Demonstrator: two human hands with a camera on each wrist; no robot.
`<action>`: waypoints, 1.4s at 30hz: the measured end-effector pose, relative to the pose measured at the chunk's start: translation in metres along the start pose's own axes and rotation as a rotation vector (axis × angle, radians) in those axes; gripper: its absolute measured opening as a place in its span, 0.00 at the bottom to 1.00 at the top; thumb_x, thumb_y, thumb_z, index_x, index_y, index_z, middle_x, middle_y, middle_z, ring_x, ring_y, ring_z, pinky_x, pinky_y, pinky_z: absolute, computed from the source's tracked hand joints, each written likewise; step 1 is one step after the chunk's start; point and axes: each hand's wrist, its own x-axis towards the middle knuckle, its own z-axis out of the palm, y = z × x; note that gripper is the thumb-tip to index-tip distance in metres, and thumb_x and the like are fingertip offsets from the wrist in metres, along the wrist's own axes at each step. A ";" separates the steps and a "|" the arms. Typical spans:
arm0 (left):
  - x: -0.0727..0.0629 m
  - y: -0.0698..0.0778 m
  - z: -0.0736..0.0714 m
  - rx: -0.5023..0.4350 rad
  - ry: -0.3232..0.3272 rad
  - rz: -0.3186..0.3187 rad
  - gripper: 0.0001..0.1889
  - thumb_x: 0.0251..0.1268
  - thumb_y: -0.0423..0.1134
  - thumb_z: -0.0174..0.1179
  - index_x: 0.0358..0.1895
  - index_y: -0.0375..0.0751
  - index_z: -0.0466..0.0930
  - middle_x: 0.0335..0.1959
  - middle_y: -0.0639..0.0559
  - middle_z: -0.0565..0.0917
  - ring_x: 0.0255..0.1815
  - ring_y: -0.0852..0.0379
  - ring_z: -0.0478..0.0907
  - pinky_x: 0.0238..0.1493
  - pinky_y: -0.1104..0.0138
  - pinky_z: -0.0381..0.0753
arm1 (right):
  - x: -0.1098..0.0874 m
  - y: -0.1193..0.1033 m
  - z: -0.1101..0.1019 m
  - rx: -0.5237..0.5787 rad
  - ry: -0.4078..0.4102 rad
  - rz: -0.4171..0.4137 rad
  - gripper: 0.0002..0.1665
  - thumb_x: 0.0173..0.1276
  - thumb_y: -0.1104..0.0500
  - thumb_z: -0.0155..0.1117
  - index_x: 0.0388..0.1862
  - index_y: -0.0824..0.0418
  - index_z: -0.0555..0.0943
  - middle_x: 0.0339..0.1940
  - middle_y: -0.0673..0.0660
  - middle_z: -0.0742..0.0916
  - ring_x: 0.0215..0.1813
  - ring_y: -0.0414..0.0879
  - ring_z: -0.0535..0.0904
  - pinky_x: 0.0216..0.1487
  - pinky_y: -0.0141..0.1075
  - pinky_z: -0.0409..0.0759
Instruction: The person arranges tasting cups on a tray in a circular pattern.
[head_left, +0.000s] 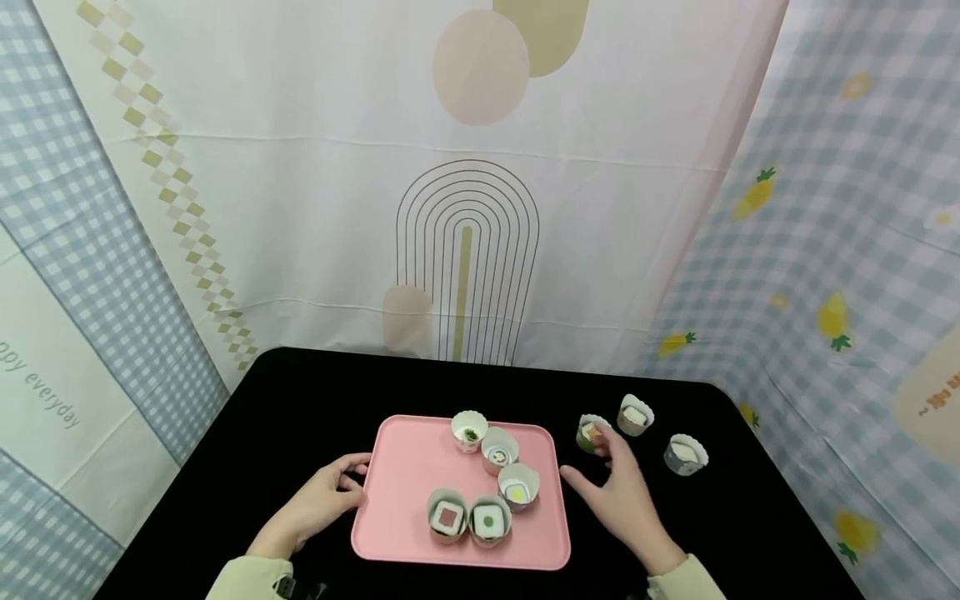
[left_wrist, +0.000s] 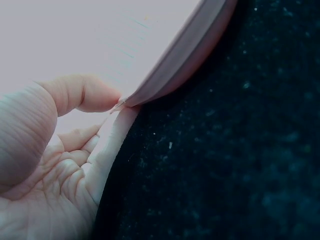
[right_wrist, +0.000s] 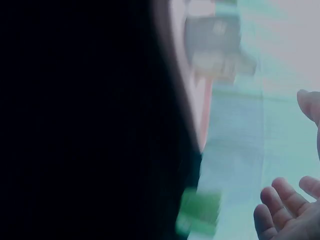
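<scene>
My left hand (head_left: 322, 500) is at the left edge of a pink tray (head_left: 408, 492). In the left wrist view its thumb (left_wrist: 95, 92) and a finger pinch the tray's rim. Several paper cups with small white pieces stand on the tray, one a cup with a red-topped piece (head_left: 448, 518). My right hand (head_left: 622, 496) is beyond the tray's right edge, thumb and fingers spread. Its fingers overlap a green paper cup (head_left: 585, 435) in the head view. In the right wrist view, the blurred green cup (right_wrist: 200, 212) shows apart from the fingers.
Two more paper cups stand on the black table to the right: a brown cup (head_left: 634, 421) and a grey cup (head_left: 682, 458). Patterned curtains (head_left: 337, 250) hang behind the table and along both sides.
</scene>
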 end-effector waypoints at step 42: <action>-0.001 0.000 -0.001 0.017 0.010 -0.027 0.33 0.48 0.26 0.62 0.65 0.38 0.70 0.53 0.44 0.74 0.39 0.52 0.76 0.36 0.64 0.78 | 0.008 0.140 -0.071 0.298 -0.035 0.671 0.62 0.62 0.37 0.63 0.75 0.66 0.38 0.71 0.72 0.52 0.66 0.65 0.60 0.59 0.56 0.67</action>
